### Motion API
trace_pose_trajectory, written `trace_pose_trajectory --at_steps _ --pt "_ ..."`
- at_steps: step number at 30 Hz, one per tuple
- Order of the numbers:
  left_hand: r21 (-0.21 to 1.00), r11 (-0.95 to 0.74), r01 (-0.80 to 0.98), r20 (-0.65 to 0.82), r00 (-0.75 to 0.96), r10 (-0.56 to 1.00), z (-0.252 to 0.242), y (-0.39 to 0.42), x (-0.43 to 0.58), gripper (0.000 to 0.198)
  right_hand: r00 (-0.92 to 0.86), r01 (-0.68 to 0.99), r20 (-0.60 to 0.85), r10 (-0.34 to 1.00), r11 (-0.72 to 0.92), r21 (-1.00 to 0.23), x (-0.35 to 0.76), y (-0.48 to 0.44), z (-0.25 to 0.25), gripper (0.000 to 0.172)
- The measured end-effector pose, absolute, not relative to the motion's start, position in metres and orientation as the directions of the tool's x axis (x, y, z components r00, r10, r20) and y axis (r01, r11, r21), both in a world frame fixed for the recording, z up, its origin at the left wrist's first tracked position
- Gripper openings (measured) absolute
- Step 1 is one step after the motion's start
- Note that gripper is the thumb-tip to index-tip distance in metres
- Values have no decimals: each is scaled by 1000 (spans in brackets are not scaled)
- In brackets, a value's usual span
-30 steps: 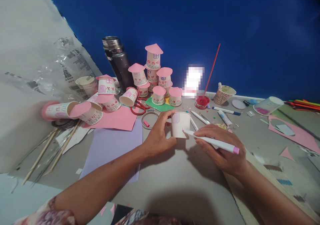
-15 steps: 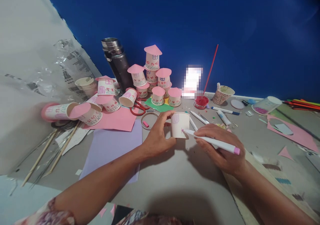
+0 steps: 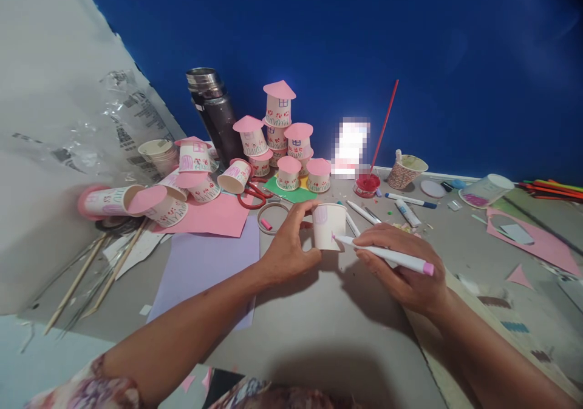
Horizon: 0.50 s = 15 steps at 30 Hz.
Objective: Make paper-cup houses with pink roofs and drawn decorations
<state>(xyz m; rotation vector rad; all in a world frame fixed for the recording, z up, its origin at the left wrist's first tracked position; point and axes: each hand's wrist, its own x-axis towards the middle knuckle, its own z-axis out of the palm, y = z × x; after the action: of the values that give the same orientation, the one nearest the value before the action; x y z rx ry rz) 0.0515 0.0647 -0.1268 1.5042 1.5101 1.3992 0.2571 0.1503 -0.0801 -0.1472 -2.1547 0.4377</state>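
Note:
A small white paper cup stands upside down on the grey table, with a faint purple door drawn on its left side. My left hand grips it from the left, thumb and fingers curled round its wall. My right hand is closed on a white marker with a pink end cap. The marker's pink tip touches the cup's lower right side.
Behind stand a stack of pink-roofed cup houses, a steel flask, red scissors, a red paint pot with a brush, loose markers and more cup houses lying at left. Pink paper and lilac paper lie left of my hands.
Almost nothing has moved. The marker tip stays against the cup and the view has shifted very slightly.

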Motion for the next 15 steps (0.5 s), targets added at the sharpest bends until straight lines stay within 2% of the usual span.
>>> trace_pose_trajectory --at_steps 15 --pt "926 -178 332 253 -197 947 -130 66 51 77 -625 -118 743 239 912 -393 259 150 -75 20"
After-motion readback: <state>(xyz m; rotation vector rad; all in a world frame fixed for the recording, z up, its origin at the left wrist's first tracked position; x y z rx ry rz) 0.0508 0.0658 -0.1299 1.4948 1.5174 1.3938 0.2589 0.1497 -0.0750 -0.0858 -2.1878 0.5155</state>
